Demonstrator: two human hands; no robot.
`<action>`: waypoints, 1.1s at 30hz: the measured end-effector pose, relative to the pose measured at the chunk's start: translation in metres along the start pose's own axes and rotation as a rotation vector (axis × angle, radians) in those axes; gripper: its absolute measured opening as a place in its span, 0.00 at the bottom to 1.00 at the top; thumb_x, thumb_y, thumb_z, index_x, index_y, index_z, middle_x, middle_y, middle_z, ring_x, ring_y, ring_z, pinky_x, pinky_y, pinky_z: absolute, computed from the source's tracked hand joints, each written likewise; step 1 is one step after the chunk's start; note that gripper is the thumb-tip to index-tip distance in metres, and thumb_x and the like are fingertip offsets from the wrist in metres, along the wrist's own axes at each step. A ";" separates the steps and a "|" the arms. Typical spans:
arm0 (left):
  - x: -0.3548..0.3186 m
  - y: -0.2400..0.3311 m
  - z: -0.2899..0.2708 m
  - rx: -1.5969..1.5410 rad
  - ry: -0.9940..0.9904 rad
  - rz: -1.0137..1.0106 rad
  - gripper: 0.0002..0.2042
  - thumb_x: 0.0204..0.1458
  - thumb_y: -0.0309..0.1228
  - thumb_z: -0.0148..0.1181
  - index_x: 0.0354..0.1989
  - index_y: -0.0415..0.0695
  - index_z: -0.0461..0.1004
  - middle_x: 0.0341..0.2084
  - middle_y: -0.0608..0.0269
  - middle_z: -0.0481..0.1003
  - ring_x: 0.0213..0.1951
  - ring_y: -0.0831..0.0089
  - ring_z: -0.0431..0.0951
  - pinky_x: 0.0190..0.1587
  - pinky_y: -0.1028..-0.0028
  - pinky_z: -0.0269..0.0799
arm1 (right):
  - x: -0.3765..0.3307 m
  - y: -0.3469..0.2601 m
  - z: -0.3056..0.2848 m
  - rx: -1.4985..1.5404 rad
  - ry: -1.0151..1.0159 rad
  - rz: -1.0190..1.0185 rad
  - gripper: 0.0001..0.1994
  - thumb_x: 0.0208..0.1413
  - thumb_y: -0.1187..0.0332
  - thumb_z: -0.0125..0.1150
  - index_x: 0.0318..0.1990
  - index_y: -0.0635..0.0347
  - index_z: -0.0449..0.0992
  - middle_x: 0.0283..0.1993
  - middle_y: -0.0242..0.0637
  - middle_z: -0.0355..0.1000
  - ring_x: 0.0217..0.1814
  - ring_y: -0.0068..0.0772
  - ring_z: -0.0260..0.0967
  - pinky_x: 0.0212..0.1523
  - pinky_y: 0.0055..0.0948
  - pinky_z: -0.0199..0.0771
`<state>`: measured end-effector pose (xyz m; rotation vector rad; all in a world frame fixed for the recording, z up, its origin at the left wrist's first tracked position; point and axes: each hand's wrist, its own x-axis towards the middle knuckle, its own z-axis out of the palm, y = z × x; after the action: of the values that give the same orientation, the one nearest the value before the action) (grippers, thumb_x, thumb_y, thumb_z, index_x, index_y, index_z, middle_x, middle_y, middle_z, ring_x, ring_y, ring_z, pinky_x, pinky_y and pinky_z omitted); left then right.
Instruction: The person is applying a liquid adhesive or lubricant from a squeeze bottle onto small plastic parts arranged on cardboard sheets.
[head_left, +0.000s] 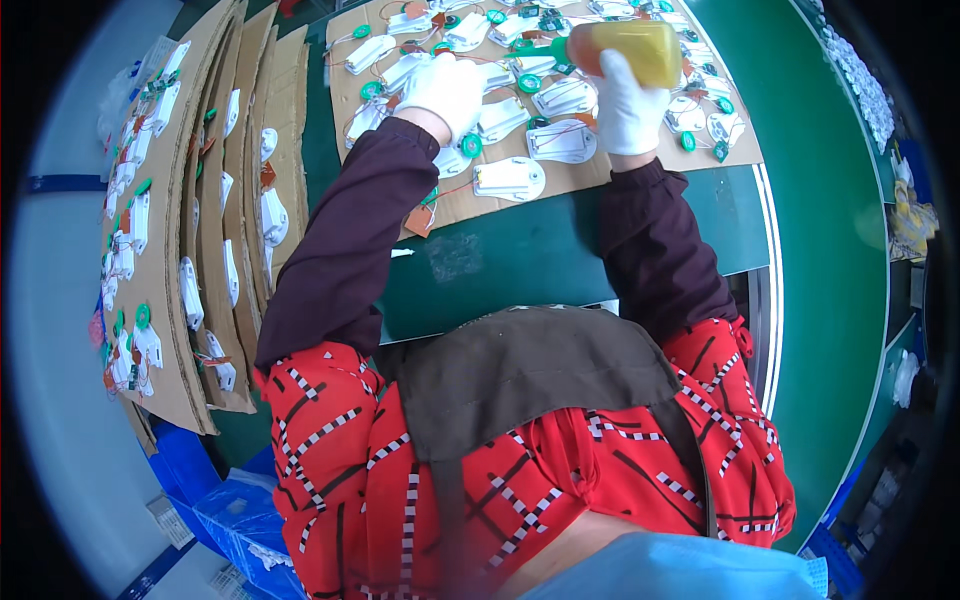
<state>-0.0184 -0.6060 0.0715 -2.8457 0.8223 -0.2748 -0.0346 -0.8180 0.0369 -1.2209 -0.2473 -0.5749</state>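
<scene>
My right hand, in a white glove, is wrapped round a squeeze bottle of yellowish liquid. The bottle lies tipped on its side, its green nozzle pointing left toward my left hand. My left hand, also gloved, is over the left part of a cardboard sheet. Its fingers are drawn together at the far end, beside a small brown piece; what they hold is hidden. Around both hands lie several white plastic housings with thin red wires and green round parts.
At the left, several cardboard sheets stand on edge, bearing similar white housings. The sheet under my hands rests on a green tabletop. A blue bin with plastic film stands at lower left. White parts are piled at far right.
</scene>
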 end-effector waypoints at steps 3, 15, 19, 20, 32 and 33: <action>-0.002 0.004 -0.005 0.040 -0.018 -0.026 0.09 0.47 0.29 0.53 0.32 0.42 0.78 0.25 0.50 0.77 0.30 0.57 0.79 0.37 0.63 0.74 | 0.010 -0.004 -0.005 0.577 -0.056 0.067 0.19 0.57 0.65 0.58 0.53 0.61 0.65 0.51 0.40 0.68 0.54 0.38 0.68 0.55 0.41 0.70; 0.000 -0.019 0.010 -0.180 -0.103 -0.126 0.13 0.47 0.29 0.49 0.39 0.48 0.79 0.32 0.50 0.76 0.37 0.55 0.76 0.43 0.62 0.71 | 0.046 -0.051 -0.060 1.118 -0.054 0.120 0.22 0.59 0.52 0.51 0.52 0.61 0.67 0.51 0.41 0.69 0.53 0.42 0.67 0.53 0.42 0.74; 0.003 -0.010 0.007 -0.102 -0.079 -0.181 0.14 0.48 0.31 0.49 0.39 0.52 0.80 0.34 0.49 0.75 0.39 0.56 0.75 0.46 0.62 0.70 | 0.039 -0.052 -0.068 0.847 -0.052 0.173 0.18 0.60 0.58 0.52 0.51 0.60 0.67 0.50 0.39 0.70 0.52 0.39 0.68 0.46 0.37 0.79; 0.004 -0.007 0.006 -0.101 -0.080 -0.171 0.14 0.48 0.31 0.49 0.39 0.52 0.80 0.34 0.49 0.75 0.39 0.56 0.75 0.46 0.62 0.70 | 0.041 -0.044 -0.080 0.845 -0.044 0.167 0.18 0.60 0.58 0.52 0.51 0.60 0.67 0.50 0.39 0.70 0.52 0.39 0.68 0.46 0.37 0.79; 0.018 0.019 -0.016 -0.277 0.111 -0.084 0.09 0.50 0.36 0.52 0.33 0.57 0.81 0.38 0.52 0.72 0.40 0.57 0.75 0.43 0.60 0.72 | 0.027 -0.027 -0.069 0.898 -0.092 0.295 0.19 0.56 0.63 0.59 0.54 0.57 0.66 0.51 0.37 0.70 0.54 0.37 0.66 0.55 0.38 0.68; 0.024 0.024 -0.007 -0.265 0.202 -0.055 0.10 0.51 0.36 0.51 0.35 0.58 0.80 0.37 0.52 0.73 0.41 0.57 0.75 0.42 0.61 0.72 | 0.026 -0.030 -0.069 0.840 -0.081 0.290 0.20 0.56 0.64 0.59 0.54 0.57 0.66 0.50 0.37 0.70 0.54 0.37 0.66 0.55 0.38 0.67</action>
<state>-0.0126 -0.6394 0.0766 -3.1299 0.8770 -0.5037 -0.0373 -0.8961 0.0506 -0.4472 -0.3287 -0.1271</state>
